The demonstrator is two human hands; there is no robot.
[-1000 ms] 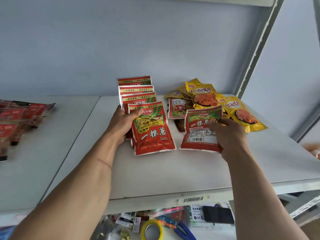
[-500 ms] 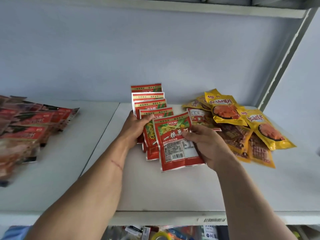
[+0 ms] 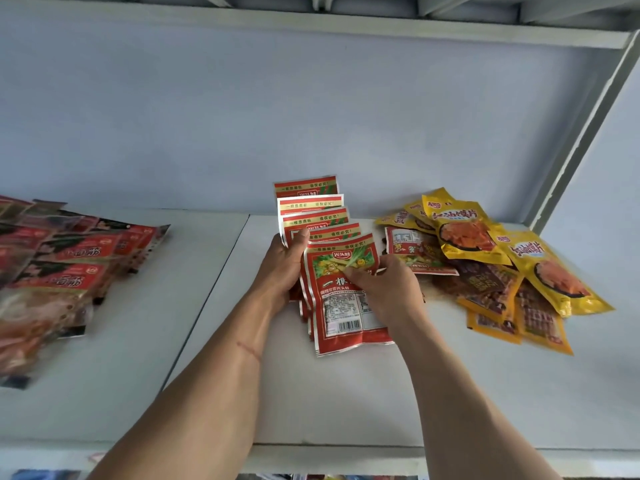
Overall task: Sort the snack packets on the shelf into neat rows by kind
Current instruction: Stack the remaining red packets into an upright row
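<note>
Red pkt (image 3: 341,306) under R hand (image 3: 388,289)

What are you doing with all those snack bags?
A person is sorting snack packets on a white shelf. The right hand is laying a red packet onto the front of a row of matching red packets, while the left hand holds that row's side. A messy pile of yellow packets, with one more red packet under its edge, still waits on the right. Other red packets lie on the left.
</note>
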